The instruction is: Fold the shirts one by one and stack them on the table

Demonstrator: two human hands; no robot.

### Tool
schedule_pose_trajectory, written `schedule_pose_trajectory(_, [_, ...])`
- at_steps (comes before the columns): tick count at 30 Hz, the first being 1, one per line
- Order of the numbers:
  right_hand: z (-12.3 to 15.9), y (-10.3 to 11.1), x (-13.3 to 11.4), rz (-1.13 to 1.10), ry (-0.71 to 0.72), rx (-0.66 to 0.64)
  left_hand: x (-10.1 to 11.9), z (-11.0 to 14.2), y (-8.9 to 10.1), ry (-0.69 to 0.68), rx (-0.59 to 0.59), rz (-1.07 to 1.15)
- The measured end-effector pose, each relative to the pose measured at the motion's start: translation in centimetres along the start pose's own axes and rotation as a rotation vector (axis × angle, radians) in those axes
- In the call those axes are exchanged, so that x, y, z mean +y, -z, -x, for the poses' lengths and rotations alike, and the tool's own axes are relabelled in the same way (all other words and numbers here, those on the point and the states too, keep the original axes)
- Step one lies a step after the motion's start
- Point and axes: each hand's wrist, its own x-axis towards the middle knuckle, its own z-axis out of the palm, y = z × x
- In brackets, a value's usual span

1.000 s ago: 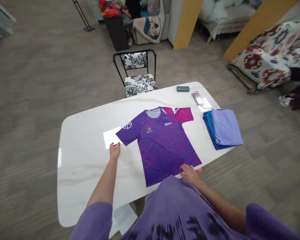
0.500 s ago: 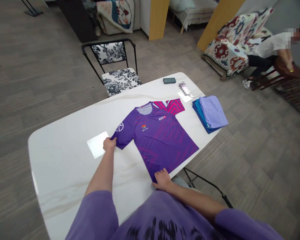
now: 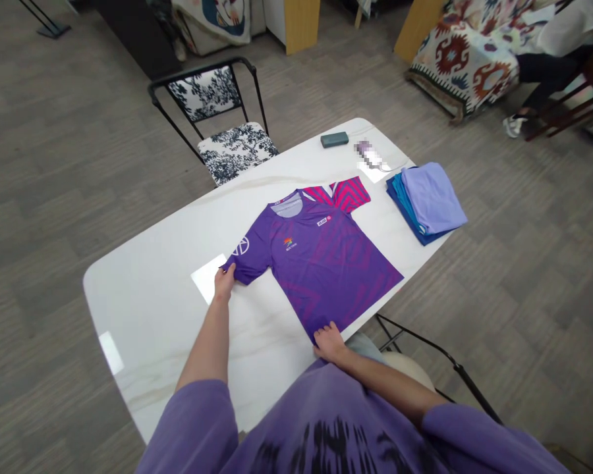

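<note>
A purple and pink sports jersey (image 3: 321,263) lies flat, front up, on a white table (image 3: 158,309). My left hand (image 3: 224,283) pinches the end of the jersey's near sleeve. At the lower hem corner, my right hand (image 3: 330,342) is closed on the cloth at the table's near edge. A white sheet of paper (image 3: 206,282) lies just left of my left hand, partly under the sleeve tip.
A stack of folded blue and lilac clothes (image 3: 427,202) sits at the table's right end, with a dark case (image 3: 335,139) and white papers (image 3: 383,170) behind it. A floral chair (image 3: 227,141) stands beyond the table. Another person sits at the far right (image 3: 558,46). A black chair frame (image 3: 439,368) is by my right side.
My left hand moved from beside the sleeve onto its tip and closed on it. My right hand shifted left along the hem from one lower corner to the other. The camera view tilted.
</note>
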Motion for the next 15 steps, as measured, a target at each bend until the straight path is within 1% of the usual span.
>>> schedule_pose_trajectory(2, [0.3,0.2,0.2,-0.020,0.010,-0.002,0.4,0.2,-0.3,0.013,0.006,0.044])
schedule_pose_trajectory(5, [1.1,0.7,0.9,-0.063,0.028,0.000,1.1,0.3,-0.7,-0.011,0.008,0.093])
schedule_pose_trajectory(8, [2.1,1.5,2.0,-0.133,0.045,0.007,3.0,-0.1,-1.2,-0.059,-0.011,0.114])
schedule_pose_trajectory(10, [2.9,2.0,3.0,-0.197,0.038,0.020,5.1,-0.6,-2.1,-0.101,-0.043,0.119])
schedule_pose_trajectory(12, [3.6,2.6,4.4,-0.276,0.022,0.041,8.0,-1.4,-3.8,-0.134,-0.085,0.121])
schedule_pose_trajectory(13, [4.0,2.8,5.2,-0.319,0.013,0.051,9.7,-1.9,-4.9,-0.141,-0.105,0.122])
schedule_pose_trajectory(15, [4.7,3.4,7.1,-0.406,-0.001,0.067,13.1,-2.7,-7.9,-0.159,-0.136,0.129])
